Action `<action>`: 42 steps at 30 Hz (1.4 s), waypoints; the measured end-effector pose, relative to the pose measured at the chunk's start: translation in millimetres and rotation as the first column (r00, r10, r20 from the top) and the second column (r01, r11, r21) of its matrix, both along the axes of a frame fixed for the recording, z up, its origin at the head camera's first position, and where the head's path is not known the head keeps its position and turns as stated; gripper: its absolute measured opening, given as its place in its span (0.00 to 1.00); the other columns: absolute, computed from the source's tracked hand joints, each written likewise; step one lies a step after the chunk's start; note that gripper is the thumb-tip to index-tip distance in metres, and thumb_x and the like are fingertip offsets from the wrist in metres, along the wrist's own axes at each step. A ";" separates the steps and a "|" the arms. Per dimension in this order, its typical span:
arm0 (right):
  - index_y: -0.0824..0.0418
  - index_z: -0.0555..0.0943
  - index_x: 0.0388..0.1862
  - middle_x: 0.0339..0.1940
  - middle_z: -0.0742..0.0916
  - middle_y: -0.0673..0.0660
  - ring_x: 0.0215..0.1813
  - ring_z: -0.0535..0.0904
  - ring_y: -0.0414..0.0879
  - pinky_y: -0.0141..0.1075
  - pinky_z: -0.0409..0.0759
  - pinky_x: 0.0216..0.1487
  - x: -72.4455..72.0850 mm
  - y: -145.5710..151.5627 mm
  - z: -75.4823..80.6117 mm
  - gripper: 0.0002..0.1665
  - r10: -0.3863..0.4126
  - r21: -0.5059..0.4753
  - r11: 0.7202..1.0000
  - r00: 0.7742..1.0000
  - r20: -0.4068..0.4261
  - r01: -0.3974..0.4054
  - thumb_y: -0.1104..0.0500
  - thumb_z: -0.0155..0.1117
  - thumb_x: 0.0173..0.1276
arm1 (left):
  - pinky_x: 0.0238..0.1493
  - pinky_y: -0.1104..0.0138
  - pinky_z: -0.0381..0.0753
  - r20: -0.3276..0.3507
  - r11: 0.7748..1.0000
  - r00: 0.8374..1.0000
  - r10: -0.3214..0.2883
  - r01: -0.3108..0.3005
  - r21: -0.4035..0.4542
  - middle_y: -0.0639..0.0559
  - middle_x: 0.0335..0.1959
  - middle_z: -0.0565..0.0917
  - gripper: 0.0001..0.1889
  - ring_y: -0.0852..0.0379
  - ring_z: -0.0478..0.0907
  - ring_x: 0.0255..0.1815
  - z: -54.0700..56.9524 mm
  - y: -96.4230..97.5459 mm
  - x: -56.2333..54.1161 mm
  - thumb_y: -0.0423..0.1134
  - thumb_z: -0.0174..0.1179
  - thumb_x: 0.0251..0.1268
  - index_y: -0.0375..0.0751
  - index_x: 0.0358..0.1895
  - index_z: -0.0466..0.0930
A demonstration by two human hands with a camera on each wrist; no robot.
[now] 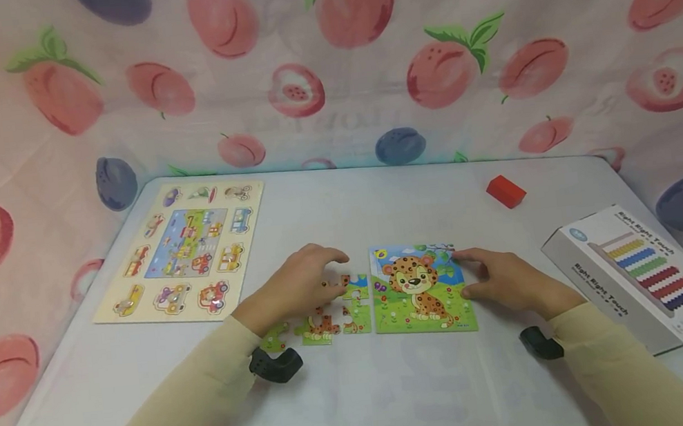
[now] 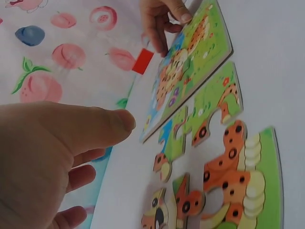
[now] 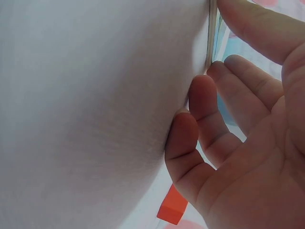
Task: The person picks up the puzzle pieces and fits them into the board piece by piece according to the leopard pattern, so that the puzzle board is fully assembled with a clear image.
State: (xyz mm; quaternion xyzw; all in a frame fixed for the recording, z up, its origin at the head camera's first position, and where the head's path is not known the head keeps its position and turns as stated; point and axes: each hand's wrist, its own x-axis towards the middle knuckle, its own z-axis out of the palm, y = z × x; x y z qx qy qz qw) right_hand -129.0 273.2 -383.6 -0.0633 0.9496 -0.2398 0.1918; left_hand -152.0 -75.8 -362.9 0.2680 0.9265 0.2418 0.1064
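Note:
A square leopard picture puzzle (image 1: 421, 289) lies flat at mid-table. My right hand (image 1: 505, 280) is at its right side, fingertips and thumb at the board's edge; in the right wrist view the fingers (image 3: 204, 90) rest low by the tabletop. To the left of the board lie several loose jigsaw pieces (image 1: 357, 317), printed with green grass and orange spotted fur. Over these pieces hovers my left hand (image 1: 295, 284), thumb apart from the loosely bent fingers, with nothing between them. It partly hides the pieces in the head view; the left wrist view shows more of them (image 2: 233, 181).
A wooden vehicle peg puzzle (image 1: 252, 250) lies at the back left. At the right stands a white toy box (image 1: 600, 297) with coloured strips pictured on it. A red block (image 1: 506, 191) sits at the back right. A fruit-print curtain (image 1: 332, 124) hangs behind the table.

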 end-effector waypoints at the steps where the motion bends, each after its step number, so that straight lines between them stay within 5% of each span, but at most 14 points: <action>1: 0.56 0.67 0.75 0.55 0.80 0.65 0.55 0.74 0.60 0.59 0.75 0.56 0.1 0.0 -0.1 0.44 -0.003 -0.001 1.000 1.000 0.001 0.003 0.49 0.74 0.63 | 0.65 0.55 0.71 0.003 1.000 1.000 0.004 -0.004 -0.001 0.47 0.62 0.78 0.24 0.49 0.71 0.65 0.0 -2.7 0.2 0.41 0.68 0.64 0.42 0.63 0.79; 26: 0.56 0.68 0.75 0.53 0.81 0.64 0.54 0.74 0.59 0.59 0.75 0.56 1.1 1.7 -2.2 0.44 0.005 -0.018 1.000 1.000 -0.012 -0.005 0.51 0.74 0.63 | 0.65 0.53 0.70 0.019 0.998 0.998 0.068 -0.067 -0.018 0.46 0.57 0.81 0.26 0.46 0.73 0.63 -26.9 -44.4 1.7 0.40 0.71 0.58 0.38 0.61 0.79; 42: 0.56 0.67 0.76 0.55 0.80 0.65 0.54 0.73 0.59 0.58 0.75 0.57 1.5 0.1 -1.8 0.44 -0.009 -0.011 1.000 1.000 -0.013 0.008 0.51 0.75 0.63 | 0.61 0.55 0.73 0.037 0.997 0.996 0.081 -0.080 -0.023 0.48 0.53 0.82 0.24 0.49 0.75 0.58 -28.1 -45.7 0.9 0.40 0.73 0.58 0.38 0.58 0.80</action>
